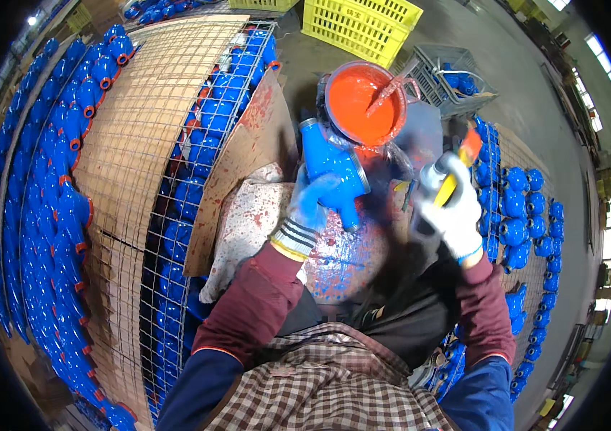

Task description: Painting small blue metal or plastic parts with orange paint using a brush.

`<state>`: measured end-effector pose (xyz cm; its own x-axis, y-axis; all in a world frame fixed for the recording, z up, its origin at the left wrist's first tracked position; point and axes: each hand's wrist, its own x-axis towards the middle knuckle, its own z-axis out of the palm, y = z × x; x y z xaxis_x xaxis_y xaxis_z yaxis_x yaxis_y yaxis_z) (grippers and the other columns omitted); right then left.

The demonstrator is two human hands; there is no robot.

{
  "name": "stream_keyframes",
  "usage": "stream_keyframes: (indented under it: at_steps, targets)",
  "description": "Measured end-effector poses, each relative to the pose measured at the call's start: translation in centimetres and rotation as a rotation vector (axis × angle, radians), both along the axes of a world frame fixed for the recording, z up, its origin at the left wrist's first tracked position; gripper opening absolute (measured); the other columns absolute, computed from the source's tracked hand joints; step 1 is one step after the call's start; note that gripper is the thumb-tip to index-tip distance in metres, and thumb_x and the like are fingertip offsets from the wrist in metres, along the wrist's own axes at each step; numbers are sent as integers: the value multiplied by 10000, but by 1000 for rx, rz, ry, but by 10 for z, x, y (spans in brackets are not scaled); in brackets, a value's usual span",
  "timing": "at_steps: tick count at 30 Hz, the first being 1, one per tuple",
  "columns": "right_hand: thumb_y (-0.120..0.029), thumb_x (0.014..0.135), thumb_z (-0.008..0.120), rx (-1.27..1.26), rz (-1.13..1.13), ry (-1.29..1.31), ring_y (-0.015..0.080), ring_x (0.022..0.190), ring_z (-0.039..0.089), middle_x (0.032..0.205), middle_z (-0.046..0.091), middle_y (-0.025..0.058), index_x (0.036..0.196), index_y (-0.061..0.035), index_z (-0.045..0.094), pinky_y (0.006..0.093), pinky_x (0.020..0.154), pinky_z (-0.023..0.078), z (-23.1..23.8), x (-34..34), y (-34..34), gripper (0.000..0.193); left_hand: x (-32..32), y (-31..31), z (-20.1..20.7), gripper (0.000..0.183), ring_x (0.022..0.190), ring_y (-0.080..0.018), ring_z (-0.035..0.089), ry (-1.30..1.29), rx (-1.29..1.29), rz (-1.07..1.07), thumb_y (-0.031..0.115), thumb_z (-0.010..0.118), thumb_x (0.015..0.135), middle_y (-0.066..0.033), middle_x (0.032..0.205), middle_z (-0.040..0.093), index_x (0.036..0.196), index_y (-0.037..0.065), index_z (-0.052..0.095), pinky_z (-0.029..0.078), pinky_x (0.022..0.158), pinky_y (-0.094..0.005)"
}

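My left hand, in a glove with a striped cuff, is closed around a blue pipe fitting, a branched valve body with round flanged ends. The fitting is tilted over a round work surface smeared with blue and red paint. On the right, my white-gloved right hand is closed on the yellow handle of a paintbrush whose head is orange-red. A blurred grey round shape beside that hand cannot be made out. Just beyond the fitting stands a bucket of orange-red paint with a coated stick in it.
Rows of blue fittings with red rims fill the left side. Wire mesh over board and a paint-spotted cardboard sheet stand nearer. More blue fittings are at the right. Yellow and grey crates sit beyond the bucket.
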<state>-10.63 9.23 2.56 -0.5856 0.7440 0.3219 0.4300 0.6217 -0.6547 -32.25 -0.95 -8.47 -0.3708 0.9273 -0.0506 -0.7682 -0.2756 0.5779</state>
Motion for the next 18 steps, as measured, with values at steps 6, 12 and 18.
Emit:
stream_keyframes:
  at_steps: [6, 12, 18]
  targets:
    - [-163, 678, 844, 159, -384, 242, 203, 1042, 552, 1136, 566, 105, 1226, -33, 471, 321, 920, 457, -85, 5, 126, 675, 1, 5, -7, 606, 1080, -248, 581, 6, -46, 32, 103, 697, 752, -102, 1164, 572, 1301, 47, 446, 487, 949, -404]
    - [-116, 697, 840, 115, -347, 324, 190, 1029, 558, 1112, 565, 95, 1184, -35, 503, 308, 919, 458, -108, 9, 157, 598, -8, -2, 12, 698, 1084, -262, 580, -121, 94, -83, 113, 688, 718, -123, 1176, 562, 1351, 40, 404, 492, 936, -397]
    - [-20, 829, 710, 126, -466, 387, 187, 1006, 607, 1079, 628, 107, 1126, -9, 552, 300, 911, 472, -79, 25, 115, 337, -6, -8, 7, 565, 1129, -247, 549, -278, 22, -53, 201, 653, 778, -97, 1173, 573, 1288, 42, 468, 437, 997, -413]
